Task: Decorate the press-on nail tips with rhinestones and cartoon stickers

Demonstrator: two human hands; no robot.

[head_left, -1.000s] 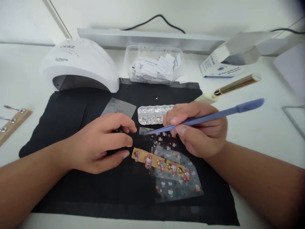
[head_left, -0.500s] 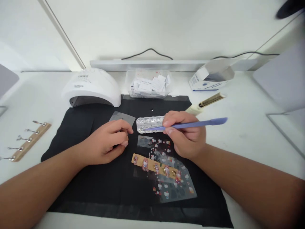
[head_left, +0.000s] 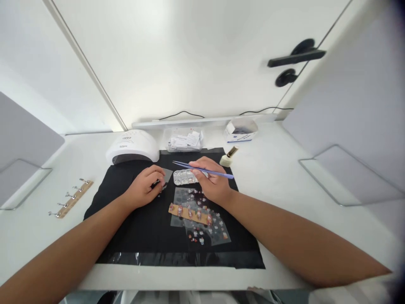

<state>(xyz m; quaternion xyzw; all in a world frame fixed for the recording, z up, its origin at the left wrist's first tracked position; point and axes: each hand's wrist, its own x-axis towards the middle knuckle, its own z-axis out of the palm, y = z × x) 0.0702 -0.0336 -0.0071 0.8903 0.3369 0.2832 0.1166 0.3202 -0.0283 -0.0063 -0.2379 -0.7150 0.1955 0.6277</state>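
My right hand (head_left: pixel 212 181) is closed on blue tweezers (head_left: pixel 202 169), whose tips point left over a clear rhinestone box (head_left: pixel 185 177). My left hand (head_left: pixel 146 186) rests curled on the black mat (head_left: pixel 126 236), fingers pinched on something small and dark that I cannot make out, beside a grey card (head_left: pixel 167 175). In front of both hands lies a wooden strip with several decorated nail tips (head_left: pixel 189 213) on top of a transparent sticker sheet (head_left: pixel 205 230).
A white nail lamp (head_left: pixel 133 146) stands at the mat's back left. Behind the mat are a clear tub of wipe packets (head_left: pixel 184 141), an open white box (head_left: pixel 240 131) and a gold-capped bottle (head_left: pixel 229 157). Another wooden strip with metal pins (head_left: pixel 70 198) lies left.
The view has pulled back and up, so the hands look smaller. My right hand lifted the tweezers off the sticker sheet and now holds them above the rhinestone box. My left hand stayed put.
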